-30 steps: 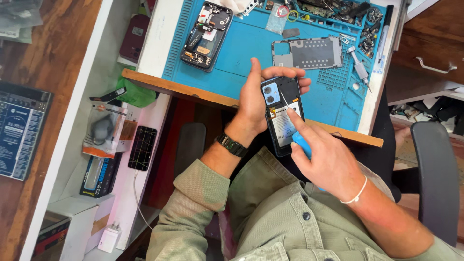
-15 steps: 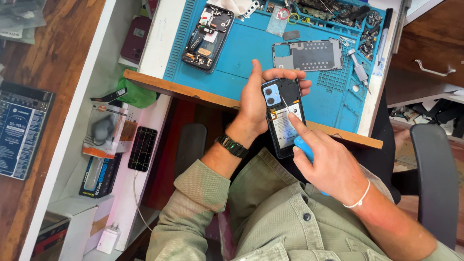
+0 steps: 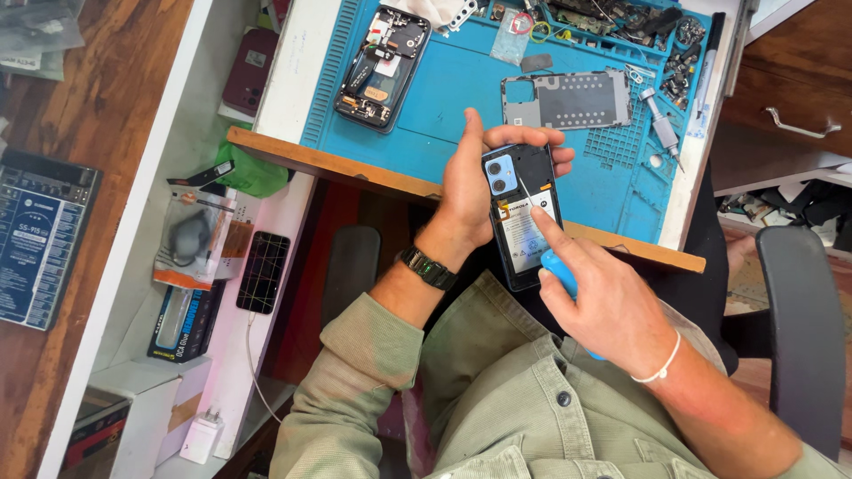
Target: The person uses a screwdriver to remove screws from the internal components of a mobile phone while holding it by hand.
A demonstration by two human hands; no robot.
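Observation:
My left hand (image 3: 470, 191) grips an opened phone (image 3: 524, 217) with its back cover off, showing a blue camera block and a white-labelled battery. It is held above the front edge of a blue work mat (image 3: 461, 98). My right hand (image 3: 603, 297) holds a blue-handled tool (image 3: 559, 270) and its index finger presses on the battery area, with a thin metal tip pointing up toward the phone's top. A dark watch sits on my left wrist and a white band on my right.
On the mat lie another opened phone (image 3: 382, 58), a metal mid-frame plate (image 3: 568, 99), a screwdriver (image 3: 661, 129) and trays of small parts (image 3: 621, 18). A lower shelf at left holds a dark phone (image 3: 264, 270), packaged items (image 3: 188, 244) and a charger (image 3: 202, 436). A chair arm (image 3: 803, 328) is at right.
Both hands and the held phone have shifted slightly; my right index finger has slid a little up along the battery. Nothing on the mat has moved.

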